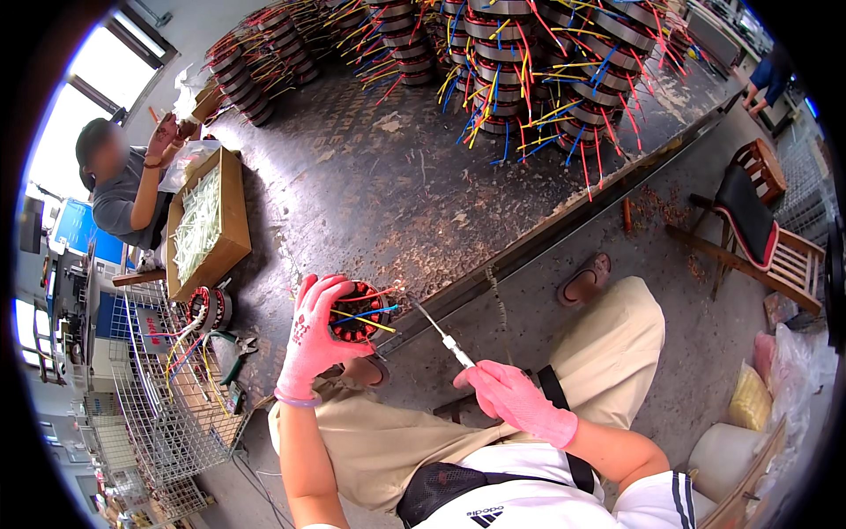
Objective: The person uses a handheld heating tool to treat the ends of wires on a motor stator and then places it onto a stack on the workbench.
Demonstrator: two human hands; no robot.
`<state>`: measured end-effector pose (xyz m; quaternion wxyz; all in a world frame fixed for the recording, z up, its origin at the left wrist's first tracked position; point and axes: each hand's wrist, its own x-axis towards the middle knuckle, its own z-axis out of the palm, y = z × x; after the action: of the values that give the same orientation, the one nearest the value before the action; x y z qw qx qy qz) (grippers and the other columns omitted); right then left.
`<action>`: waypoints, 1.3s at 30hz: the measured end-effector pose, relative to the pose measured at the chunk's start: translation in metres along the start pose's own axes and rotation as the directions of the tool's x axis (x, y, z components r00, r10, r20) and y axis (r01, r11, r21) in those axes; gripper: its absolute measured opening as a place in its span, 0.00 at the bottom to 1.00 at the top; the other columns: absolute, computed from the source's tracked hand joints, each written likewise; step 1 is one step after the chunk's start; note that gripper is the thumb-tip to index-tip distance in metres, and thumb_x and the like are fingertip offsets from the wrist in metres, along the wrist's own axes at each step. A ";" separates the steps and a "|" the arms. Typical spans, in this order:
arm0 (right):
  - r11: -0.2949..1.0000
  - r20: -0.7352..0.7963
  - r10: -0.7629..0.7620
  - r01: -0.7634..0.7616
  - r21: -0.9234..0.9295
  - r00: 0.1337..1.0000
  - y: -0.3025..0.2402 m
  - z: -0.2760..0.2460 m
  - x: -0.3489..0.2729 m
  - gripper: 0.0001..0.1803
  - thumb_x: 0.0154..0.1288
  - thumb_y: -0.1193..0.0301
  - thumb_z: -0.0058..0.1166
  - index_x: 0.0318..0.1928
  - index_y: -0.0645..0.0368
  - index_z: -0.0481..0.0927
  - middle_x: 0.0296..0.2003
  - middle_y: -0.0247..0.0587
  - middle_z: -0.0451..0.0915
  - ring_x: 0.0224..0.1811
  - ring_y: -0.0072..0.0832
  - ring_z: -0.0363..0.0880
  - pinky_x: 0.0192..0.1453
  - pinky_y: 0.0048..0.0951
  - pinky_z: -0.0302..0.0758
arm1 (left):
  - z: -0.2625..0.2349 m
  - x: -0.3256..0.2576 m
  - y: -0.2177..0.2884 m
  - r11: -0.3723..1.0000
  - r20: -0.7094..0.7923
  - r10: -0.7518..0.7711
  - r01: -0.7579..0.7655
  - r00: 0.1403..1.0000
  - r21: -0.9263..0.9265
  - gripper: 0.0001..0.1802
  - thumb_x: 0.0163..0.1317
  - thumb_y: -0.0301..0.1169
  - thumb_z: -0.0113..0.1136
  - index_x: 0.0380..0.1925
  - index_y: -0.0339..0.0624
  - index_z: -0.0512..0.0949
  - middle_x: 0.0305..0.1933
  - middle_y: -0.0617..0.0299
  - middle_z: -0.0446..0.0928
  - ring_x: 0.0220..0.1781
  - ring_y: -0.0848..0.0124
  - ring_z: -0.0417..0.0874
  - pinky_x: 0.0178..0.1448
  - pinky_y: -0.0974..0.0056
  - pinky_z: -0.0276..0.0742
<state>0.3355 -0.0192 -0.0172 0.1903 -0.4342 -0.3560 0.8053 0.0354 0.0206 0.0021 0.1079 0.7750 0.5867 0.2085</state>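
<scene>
My left hand (313, 335), in a pink glove, grips a motor stator (359, 331) at the near edge of the dark worktable. The stator is a ring with red windings, and its red, blue and yellow lead wires point right. In my right hand (520, 398), also gloved in pink, is a slim tool (454, 347) with a white handle and a thin metal shaft. Its exact kind I cannot tell. The shaft slants up and left toward the stator, its tip apart from it. My right fingers are wrapped round the handle's end.
Stacks of wired stators (502, 79) line the far side of the worktable (352, 176). A cardboard box (231, 212) of pale tubes stands left, by a seated co-worker (123, 189). Nearer lie another stator (211, 309) and pliers (242, 348). A wooden chair (749, 216) stands right.
</scene>
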 end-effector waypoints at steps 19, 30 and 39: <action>0.998 0.025 0.002 0.000 -0.064 1.000 -0.002 0.001 -0.001 0.17 0.75 0.61 0.41 0.44 0.60 0.79 0.15 0.26 0.65 0.15 0.12 0.57 0.19 0.19 0.53 | -0.007 -0.001 -0.003 0.999 0.031 0.022 -0.021 0.999 -0.032 0.45 0.24 0.36 0.79 0.51 0.43 0.74 0.55 0.55 0.75 0.63 0.58 0.72 0.75 0.46 0.52; 0.997 -0.002 -0.013 0.013 -0.081 1.000 -0.006 0.001 -0.003 0.15 0.75 0.65 0.41 0.41 0.62 0.78 0.16 0.24 0.62 0.18 0.11 0.58 0.21 0.19 0.55 | -0.004 0.001 -0.004 0.998 0.029 0.036 -0.035 0.999 -0.052 0.45 0.24 0.36 0.78 0.51 0.43 0.73 0.55 0.56 0.75 0.63 0.58 0.72 0.75 0.47 0.52; 0.991 -0.002 -0.028 0.028 -0.131 1.000 -0.002 -0.002 -0.001 0.18 0.75 0.60 0.40 0.44 0.60 0.79 0.14 0.26 0.65 0.15 0.12 0.58 0.20 0.19 0.54 | -0.005 0.001 -0.005 0.998 0.031 0.034 -0.033 0.999 -0.058 0.45 0.24 0.36 0.78 0.51 0.43 0.73 0.55 0.55 0.74 0.63 0.58 0.72 0.75 0.47 0.52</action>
<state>0.3378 -0.0179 -0.0158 0.1733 -0.4423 -0.4140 0.7765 0.0294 0.0226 0.0046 0.1357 0.7846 0.5657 0.2146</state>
